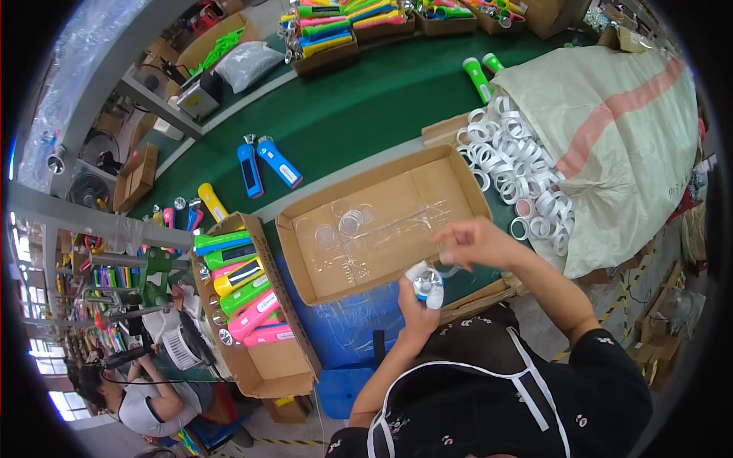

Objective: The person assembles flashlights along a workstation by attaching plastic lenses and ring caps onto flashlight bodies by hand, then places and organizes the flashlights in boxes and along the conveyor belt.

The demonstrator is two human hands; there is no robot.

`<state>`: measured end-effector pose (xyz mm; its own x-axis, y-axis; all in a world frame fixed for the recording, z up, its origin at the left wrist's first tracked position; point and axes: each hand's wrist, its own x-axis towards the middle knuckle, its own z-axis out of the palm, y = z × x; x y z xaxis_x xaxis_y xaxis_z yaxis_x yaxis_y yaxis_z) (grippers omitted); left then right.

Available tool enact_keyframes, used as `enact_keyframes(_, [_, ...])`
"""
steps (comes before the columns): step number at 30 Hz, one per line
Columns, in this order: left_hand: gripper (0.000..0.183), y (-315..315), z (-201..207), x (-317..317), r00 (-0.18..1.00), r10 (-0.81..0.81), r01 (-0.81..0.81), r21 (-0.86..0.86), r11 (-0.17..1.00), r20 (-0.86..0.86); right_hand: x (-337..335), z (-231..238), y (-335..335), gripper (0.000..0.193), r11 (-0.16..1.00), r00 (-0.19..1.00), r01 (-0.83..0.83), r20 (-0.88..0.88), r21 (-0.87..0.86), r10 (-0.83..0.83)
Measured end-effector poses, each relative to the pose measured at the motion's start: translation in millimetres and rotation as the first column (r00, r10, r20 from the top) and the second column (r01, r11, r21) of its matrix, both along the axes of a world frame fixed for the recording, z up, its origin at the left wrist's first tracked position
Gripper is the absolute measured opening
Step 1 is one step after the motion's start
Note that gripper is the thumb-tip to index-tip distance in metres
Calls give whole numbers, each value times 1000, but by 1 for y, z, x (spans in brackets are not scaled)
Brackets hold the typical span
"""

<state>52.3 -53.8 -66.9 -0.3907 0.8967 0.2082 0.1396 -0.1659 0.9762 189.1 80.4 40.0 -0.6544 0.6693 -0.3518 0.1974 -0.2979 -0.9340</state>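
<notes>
My left hand point(417, 311) is closed round a flashlight point(428, 285), its silvery reflector end facing up and some white and blue showing at the grip. Just above and to the right hovers my right hand point(479, 244), thumb and fingers drawn together over the near edge of a shallow cardboard tray point(294, 263). Something clear and thin shows below its fingers, but whether they hold it is too small to tell. Inside the tray lie several clear round lenses point(350, 222).
White rings point(527, 164) spill from a large woven sack point(611, 145) on the right. Left of the tray, a cardboard box point(284, 365) holds colourful flashlights point(256, 313). Two blue flashlights point(279, 162) lie on the green belt point(343, 114). Another person point(164, 404) sits at the lower left.
</notes>
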Motion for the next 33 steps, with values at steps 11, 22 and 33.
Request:
enact_keyframes(11, [41, -7, 13, -14, 923, -220, 256, 76, 964, -315, 56, -32, -59, 32, 883, 857, 281, 317, 376, -407])
enact_keyframes(22, [30, -9, 63, -9, 562, -153, 474, -165, 865, 813, 118, -57, -48, 26, 822, 691, -99, 633, 561, -349])
enact_keyframes(33, [20, -12, 65, -5, 572, 60, 375, -326, 868, 818, 2, -2, -92, 19, 847, 978, 207, -94, 490, -185])
